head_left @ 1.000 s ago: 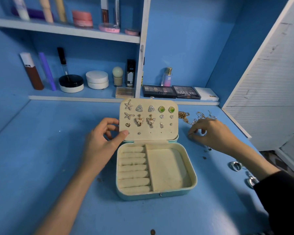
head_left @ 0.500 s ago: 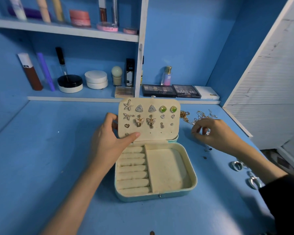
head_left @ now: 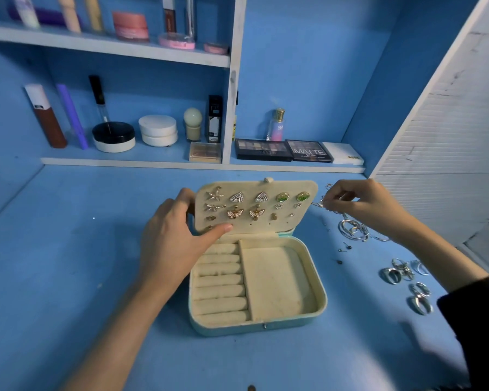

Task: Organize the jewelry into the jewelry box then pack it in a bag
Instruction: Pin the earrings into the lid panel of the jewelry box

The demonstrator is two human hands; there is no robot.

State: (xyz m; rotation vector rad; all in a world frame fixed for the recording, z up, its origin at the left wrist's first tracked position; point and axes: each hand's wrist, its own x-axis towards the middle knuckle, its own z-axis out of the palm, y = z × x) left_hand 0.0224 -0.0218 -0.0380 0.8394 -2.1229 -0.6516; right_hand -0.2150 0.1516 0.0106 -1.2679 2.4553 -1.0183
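Observation:
A teal jewelry box [head_left: 319,306] with cream lining lies open in the middle of the blue desk. Its upright lid panel [head_left: 266,225] carries several pinned earrings. My left hand [head_left: 172,241] grips the lid's left edge, thumb pressed on the front of the panel. To the right of the lid, my right hand [head_left: 364,201] pinches a small gold piece [head_left: 321,205] just above the desk. Silver hoops [head_left: 352,230] and silver rings [head_left: 401,273] lie on the desk to the right. The ring rolls and the box's tray hold nothing.
Cosmetics stand on the low shelf behind: eyeshadow palettes [head_left: 283,150], a perfume bottle [head_left: 276,125], jars [head_left: 158,130] and tubes. A white slatted panel [head_left: 446,142] closes off the right side. Tiny earring backs [head_left: 343,248] are scattered right of the box.
My right hand rose from the pile and moved back toward the lid, uncovering the silver hoops. My left hand slid closer onto the lid, thumb now on the panel.

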